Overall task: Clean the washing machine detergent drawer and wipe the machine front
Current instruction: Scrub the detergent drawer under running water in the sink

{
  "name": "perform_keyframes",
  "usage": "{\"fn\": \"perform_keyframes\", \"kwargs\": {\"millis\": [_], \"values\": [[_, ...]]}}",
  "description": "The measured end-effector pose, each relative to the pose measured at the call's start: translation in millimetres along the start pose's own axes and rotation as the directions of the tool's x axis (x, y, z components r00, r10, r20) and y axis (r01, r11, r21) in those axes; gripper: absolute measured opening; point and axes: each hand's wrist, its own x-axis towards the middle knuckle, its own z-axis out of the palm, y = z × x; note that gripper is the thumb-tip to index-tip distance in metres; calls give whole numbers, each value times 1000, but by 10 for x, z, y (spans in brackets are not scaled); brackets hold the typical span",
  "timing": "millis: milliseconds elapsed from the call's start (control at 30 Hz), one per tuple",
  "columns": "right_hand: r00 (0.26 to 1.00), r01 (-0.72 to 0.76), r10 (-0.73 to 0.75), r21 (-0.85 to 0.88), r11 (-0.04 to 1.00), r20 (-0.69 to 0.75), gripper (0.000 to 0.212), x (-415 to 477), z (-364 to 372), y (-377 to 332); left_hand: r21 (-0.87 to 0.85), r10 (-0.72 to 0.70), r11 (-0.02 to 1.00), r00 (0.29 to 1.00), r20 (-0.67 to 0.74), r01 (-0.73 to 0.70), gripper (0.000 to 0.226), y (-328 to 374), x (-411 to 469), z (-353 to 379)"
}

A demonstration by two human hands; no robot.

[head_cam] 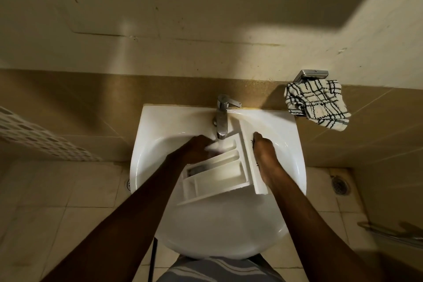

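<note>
White detergent drawer sits tilted in sink under running tap. Right hand clamps its front panel; left hand rubs inside, grip unclear. Risk: wet plastic slipping, splashing over rim.

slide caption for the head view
Both hands rinse a detergent drawer under a running tap in a white sink.

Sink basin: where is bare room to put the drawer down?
Free: the near bowl of the white ceramic sink, below the white plastic detergent drawer. Crowded: under the chrome tap, where the left hand, right hand and drawer meet.
</note>
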Motion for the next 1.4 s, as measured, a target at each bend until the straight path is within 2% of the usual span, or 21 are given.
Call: {"fn": "perform_keyframes", "kwargs": {"millis": [67,133,233,300,367,467,533,567,700,833,900,967,1067,1167,1300,1400], "values": [[1000,3,-3,-3,1000,6,41,-12,122,12,-63,-7,998,998,-59,3,54,153,14,36],[1000,-6,6,17,1000,-3,40,-20,143,1,-116,-4,993,996,-94,-7,52,168,2,69],[1000,-19,19,38,999,-9,37,21,1,4,-92,-13,996,994,-104,3,52,-76,-82,53],[1000,-27,27,28,999,7,42,55,-68,-7,-91,-9,996,992,-122,-2,44,-215,-138,45],[999,-30,30,3,1000,13,45,76,-53,-51,-129,8,991,978,-207,-36,37,-223,-180,73],[1000,-11,12,-28,1000,8,44,91,89,-186,-283,-49,954,884,-464,-96,37,-144,-244,152],[1000,-20,20,-47,999,3,47,111,193,-270,-299,-67,945,814,-577,-134,29,-58,-270,219],[1000,-23,23,-53,998,4,48,120,231,-302,-308,-55,939,814,-578,-154,24,3,-276,244],[999,-42,43,-46,998,10,46,150,308,-380,-409,-60,903,902,-428,-133,23,183,-227,248],[999,-53,53,-32,998,1,46,177,312,-394,-506,-105,848,888,-449,-156,14,245,-160,267],[998,-60,60,-35,998,14,47,181,321,-380,-454,-95,879,881,-463,-144,22,109,-208,256],[998,-57,57,-30,998,0,49,181,320,-370,-372,-56,921,905,-421,-115,27,-107,-228,193],[999,-39,39,-44,998,-9,50,186,318,-354,-202,38,974,955,-295,-101,16,-84,-230,75],[1000,-27,27,-46,999,-7,48,179,320,-368,-259,25,956,919,-393,-137,20,225,-167,52],[1000,-28,28,-38,999,-3,48,228,314,-344,-452,-49,879,915,-401,-151,19,227,-162,185],[1000,-26,25,-50,998,-11,49,228,312,-323,-374,-44,920,920,-389,-114,33,-7,-193,176]]}}
